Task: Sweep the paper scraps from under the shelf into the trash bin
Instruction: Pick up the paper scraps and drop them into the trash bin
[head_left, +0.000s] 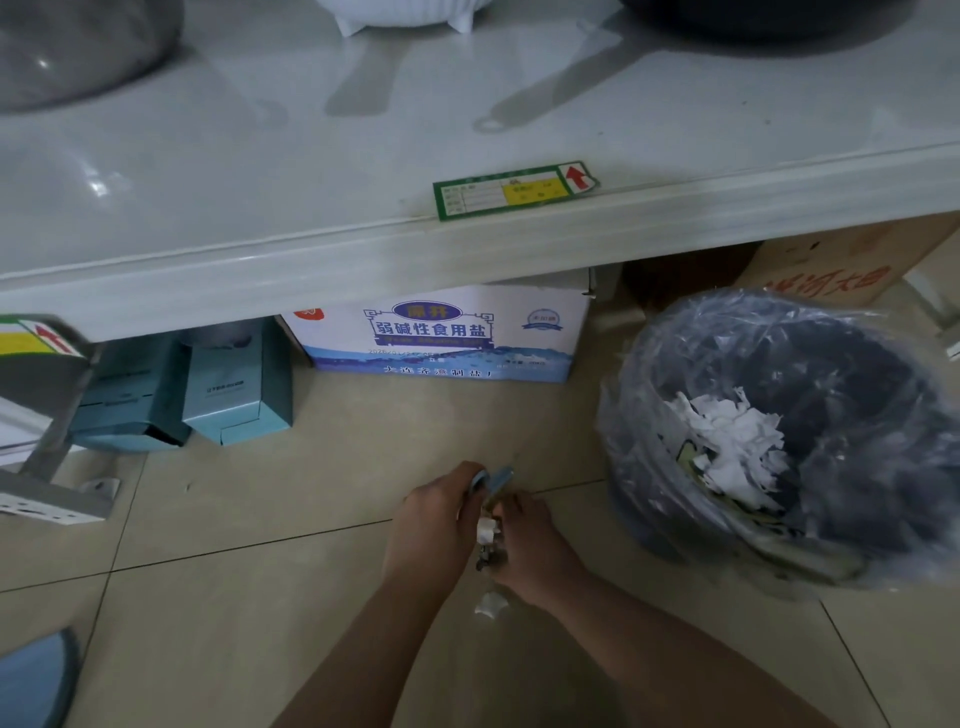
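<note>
My left hand (436, 525) is closed around a small blue-grey tool (493, 477) just above the tiled floor, in front of the white shelf (363, 254). My right hand (535, 545) touches it from the right, with its fingers pinched on a white paper scrap (487, 531) caught between the two hands. Another white scrap (491, 605) shows just below the hands. The dark trash bin (649, 499) with a clear plastic liner stands to the right of my hands. It holds a heap of torn white paper (732, 441).
Under the shelf stand a blue-and-white salt carton (441, 332), two teal boxes (234, 384) and a brown carton (831, 270). A metal shelf foot (57, 499) sits at the left. A blue round object (36, 675) lies at the bottom left.
</note>
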